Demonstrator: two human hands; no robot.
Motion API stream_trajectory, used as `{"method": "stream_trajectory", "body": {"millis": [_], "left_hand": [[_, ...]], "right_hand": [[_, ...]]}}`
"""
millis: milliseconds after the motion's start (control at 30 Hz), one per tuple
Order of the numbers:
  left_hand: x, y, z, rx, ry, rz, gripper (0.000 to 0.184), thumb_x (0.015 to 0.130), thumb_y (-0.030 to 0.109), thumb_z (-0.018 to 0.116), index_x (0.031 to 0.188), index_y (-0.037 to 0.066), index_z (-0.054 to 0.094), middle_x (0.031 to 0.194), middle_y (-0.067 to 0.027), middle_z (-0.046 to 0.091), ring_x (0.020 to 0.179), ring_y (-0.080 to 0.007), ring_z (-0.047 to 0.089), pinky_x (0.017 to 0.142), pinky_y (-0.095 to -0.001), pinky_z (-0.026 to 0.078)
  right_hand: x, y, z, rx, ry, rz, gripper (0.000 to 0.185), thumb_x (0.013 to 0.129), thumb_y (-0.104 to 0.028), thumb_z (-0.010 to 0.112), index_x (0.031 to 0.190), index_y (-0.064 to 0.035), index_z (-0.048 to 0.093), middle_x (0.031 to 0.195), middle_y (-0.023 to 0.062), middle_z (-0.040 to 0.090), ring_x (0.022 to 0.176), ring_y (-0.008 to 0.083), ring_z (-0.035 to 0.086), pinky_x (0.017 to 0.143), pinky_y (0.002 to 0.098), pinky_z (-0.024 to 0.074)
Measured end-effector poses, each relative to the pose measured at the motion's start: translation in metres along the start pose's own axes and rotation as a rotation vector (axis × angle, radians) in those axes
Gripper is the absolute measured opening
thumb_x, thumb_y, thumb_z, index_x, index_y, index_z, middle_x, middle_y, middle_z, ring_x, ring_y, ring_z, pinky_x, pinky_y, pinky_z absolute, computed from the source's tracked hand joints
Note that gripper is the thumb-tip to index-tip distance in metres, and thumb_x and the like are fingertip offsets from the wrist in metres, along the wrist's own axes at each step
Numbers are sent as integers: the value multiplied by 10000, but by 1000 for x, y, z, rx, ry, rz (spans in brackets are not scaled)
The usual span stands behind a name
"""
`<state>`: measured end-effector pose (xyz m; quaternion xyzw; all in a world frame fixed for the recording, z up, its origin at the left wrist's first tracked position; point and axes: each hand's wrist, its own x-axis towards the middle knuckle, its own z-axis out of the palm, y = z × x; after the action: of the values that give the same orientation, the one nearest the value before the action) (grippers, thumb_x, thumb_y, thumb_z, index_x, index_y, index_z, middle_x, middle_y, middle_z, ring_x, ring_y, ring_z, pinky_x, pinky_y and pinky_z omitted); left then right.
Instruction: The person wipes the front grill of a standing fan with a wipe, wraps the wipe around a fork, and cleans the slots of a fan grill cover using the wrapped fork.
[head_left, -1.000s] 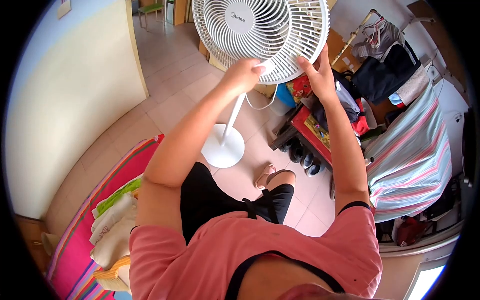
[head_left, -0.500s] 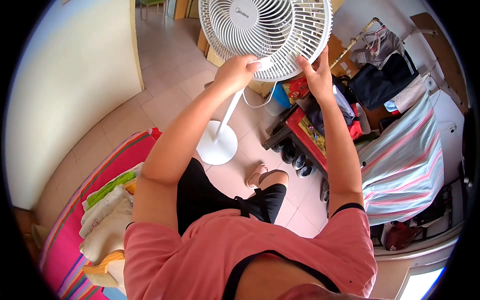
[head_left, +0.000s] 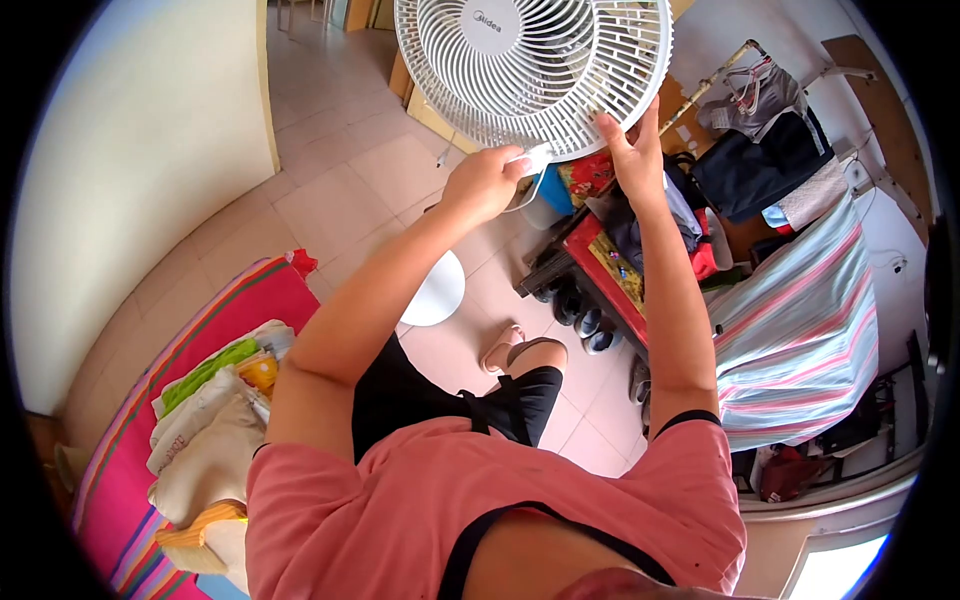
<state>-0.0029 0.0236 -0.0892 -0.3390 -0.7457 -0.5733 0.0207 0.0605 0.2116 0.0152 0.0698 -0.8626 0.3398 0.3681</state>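
A white fan grille (head_left: pixel 560 85) with a round hub badge fills the top middle of the view. My left hand (head_left: pixel 488 182) is closed at its lower edge, thumb against a small white piece (head_left: pixel 537 157) on the rim. My right hand (head_left: pixel 637 155) grips the lower right rim, thumb in front and fingers behind. A thin white cord (head_left: pixel 530 195) loops below the rim beside my left hand. The fan's round white base (head_left: pixel 438 290) stands on the floor, its pole hidden behind my left forearm. What lies behind the grille is mostly hidden.
To the left lies a striped pink cover (head_left: pixel 235 330) with folded clothes (head_left: pixel 205 430). On the right stands a low red-topped bench (head_left: pixel 600 265) with shoes (head_left: pixel 588 320) under it. Beyond are hanging clothes (head_left: pixel 765 160) and a striped cloth (head_left: pixel 800 330).
My left hand has shifted slightly down and right along the rim, now at the small white piece. The grille has tipped a little, and my forearm now covers the pole.
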Motion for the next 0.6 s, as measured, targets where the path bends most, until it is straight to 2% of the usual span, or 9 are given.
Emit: {"method": "stream_trajectory", "body": {"millis": [133, 200, 267, 333, 400, 467, 533, 600], "left_hand": [[10, 14, -2, 1, -17, -9, 266, 926, 292, 503, 950, 52, 615, 594, -73, 532, 546, -193, 525, 553, -348, 412], [18, 22, -6, 82, -69, 0, 284, 916, 298, 500, 939, 42, 621, 855, -199, 632, 830, -373, 602, 726, -456, 451], [30, 14, -10, 42, -73, 10, 285, 907, 289, 516, 918, 27, 630, 831, -204, 632, 809, -376, 605, 724, -455, 453], [35, 12, -16, -3, -52, 24, 283, 902, 287, 552, 922, 20, 644, 631, -110, 580, 577, -229, 564, 586, -368, 441], [31, 10, -8, 11, -23, 27, 263, 893, 265, 571, 935, 19, 653, 640, -129, 592, 591, -261, 579, 597, -380, 452], [26, 4, 10, -15, 171, 110, 260, 890, 265, 574, 923, 21, 658, 660, -152, 608, 605, -286, 592, 604, -388, 457], [22, 8, 18, -50, 28, 17, 283, 892, 296, 565, 921, 32, 662, 679, -164, 620, 626, -303, 603, 618, -394, 459], [20, 10, 19, -44, 18, -17, 275, 890, 290, 572, 911, 31, 661, 661, -150, 615, 611, -276, 600, 600, -385, 456]], "right_hand": [[-1, 2, 1, -32, 16, 15, 787, 833, -359, 692, 1389, -14, 253, 1199, 175, 563, 1120, 244, 534, 949, 343, 410], [-1, -4, 2, 27, 12, 5, 801, 836, -337, 696, 1396, 0, 235, 1193, 170, 565, 1102, 232, 549, 929, 334, 428], [-1, -2, 3, 81, 6, 21, 794, 844, -311, 691, 1400, 2, 219, 1185, 165, 566, 1079, 222, 563, 918, 324, 439], [0, -2, 1, 61, -13, 5, 789, 849, -299, 686, 1403, -3, 208, 1185, 165, 566, 1061, 217, 571, 911, 319, 446], [0, -2, 1, 5, -12, 11, 789, 853, -297, 684, 1403, 1, 203, 1185, 164, 566, 1056, 213, 571, 911, 320, 447], [0, -6, 4, 63, -9, 0, 767, 855, -276, 684, 1393, 4, 215, 1178, 162, 568, 1054, 210, 571, 903, 321, 451], [-2, -12, 5, 29, 12, 13, 745, 857, -253, 682, 1387, 1, 225, 1170, 159, 570, 1051, 210, 572, 900, 321, 453], [-7, -19, 6, -8, 32, 29, 724, 858, -230, 680, 1381, -1, 234, 1162, 157, 573, 1049, 209, 573, 896, 321, 455]]}}
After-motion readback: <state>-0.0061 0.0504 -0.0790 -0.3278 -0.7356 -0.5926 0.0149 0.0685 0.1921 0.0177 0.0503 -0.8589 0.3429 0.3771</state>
